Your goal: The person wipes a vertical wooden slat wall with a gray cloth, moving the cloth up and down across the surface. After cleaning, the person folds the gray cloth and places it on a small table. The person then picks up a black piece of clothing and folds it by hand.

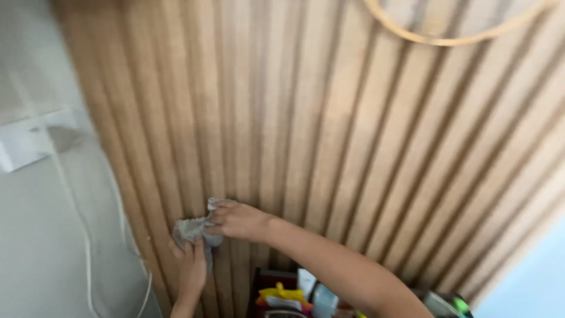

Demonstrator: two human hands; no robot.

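Setting: domestic interior, likely a living or bedroom wall. Evidence: ribbed wood-tone slat panelling (353, 135) beside a plain white wall (41, 235); white wall fitting (29, 141) with trailing cable (88, 235) (fitting type unclear); round wood-rimmed frame (447, 40) above; small household clutter (294, 294) below.

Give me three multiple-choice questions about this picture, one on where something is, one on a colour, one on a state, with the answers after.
1. Where is the cloth?
A. against the slatted wooden wall
B. on the floor
C. hung on the white cable

2. What colour is the cloth?
A. red
B. grey
C. green

3. How is the cloth held?
A. by no hand
B. by one hand only
C. by both hands

Answers: 1 A, it is pressed to the slats. 2 B, it is plainly grey. 3 C, the left hand and the right hand both grip it.
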